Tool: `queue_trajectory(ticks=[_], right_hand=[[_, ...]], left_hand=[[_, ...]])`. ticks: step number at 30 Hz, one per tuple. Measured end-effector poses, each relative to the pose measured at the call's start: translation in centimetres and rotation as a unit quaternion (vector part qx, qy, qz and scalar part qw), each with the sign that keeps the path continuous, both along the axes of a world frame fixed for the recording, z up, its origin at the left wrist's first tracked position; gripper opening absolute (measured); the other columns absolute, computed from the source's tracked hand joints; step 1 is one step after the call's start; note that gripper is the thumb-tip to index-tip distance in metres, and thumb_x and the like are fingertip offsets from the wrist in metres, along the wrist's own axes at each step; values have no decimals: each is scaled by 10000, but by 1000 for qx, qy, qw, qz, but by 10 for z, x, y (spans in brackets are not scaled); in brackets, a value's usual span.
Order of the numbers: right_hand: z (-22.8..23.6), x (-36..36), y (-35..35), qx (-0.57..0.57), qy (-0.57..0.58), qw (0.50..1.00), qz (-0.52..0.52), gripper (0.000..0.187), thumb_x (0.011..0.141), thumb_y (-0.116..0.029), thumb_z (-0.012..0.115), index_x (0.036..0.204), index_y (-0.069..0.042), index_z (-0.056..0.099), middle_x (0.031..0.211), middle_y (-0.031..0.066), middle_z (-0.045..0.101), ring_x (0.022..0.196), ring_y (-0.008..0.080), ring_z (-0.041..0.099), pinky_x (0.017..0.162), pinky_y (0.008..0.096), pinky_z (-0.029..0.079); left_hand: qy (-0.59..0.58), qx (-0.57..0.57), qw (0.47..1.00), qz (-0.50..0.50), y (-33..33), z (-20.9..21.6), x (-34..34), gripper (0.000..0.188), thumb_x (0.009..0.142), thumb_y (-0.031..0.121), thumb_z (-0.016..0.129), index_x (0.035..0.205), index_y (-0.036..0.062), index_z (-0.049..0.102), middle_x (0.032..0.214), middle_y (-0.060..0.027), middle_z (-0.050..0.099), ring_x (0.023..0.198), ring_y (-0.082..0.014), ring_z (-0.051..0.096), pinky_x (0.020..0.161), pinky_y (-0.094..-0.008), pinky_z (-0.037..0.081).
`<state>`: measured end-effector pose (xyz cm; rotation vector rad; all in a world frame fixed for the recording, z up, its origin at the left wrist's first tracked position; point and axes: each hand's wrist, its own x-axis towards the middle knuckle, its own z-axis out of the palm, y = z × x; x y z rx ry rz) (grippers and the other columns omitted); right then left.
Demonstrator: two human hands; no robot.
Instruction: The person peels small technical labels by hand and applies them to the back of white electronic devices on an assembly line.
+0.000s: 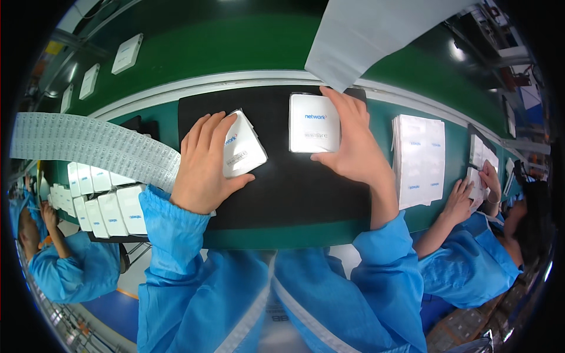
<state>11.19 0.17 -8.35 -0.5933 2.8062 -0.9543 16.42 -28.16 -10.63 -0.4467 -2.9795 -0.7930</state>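
Note:
On a black mat (276,188) are two flat, white, square-shaped devices with rounded corners and blue print. My left hand (203,159) is closed round the left white device (244,147), which lies turned at an angle; the fingers cover its left part. The right white device (312,120) sits nearly square to me. Along its right side my right hand (356,135) grips it, fingers at the far corner and thumb at the near edge. A long strip of small printed labels (100,141) curves in from the left and ends beside my left hand.
Several white devices (109,215) stand in rows at the left. To the right lies a stack of white printed sheets (421,159). A pale sheet (365,41) hangs over the green conveyor (235,41), which carries more devices (127,53). Co-workers in blue sit at both sides.

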Motion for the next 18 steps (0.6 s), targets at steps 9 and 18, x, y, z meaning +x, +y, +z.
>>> queue_trajectory(ticks=[9,18], right_hand=[[38,33,-17,-183,101,975,80,1062,556,-39,849,1519,-62,403,1418,224,408,1289,443,432,1081,475,403],[63,49,-18,-201,9,976,85,1120,526,-80,883,1512,5,358,1422,195,476,1240,302,544,1031,395,455]], left_hand=[[-9,6,1000,5,4,-5,1,1051,576,147,954,1476,78,414,1483,-171,437,1402,-408,384,1162,-497,340],[21,9,1000,3,2,-12,2,1043,577,140,956,1470,71,422,1493,-167,436,1402,-404,392,1166,-494,345]])
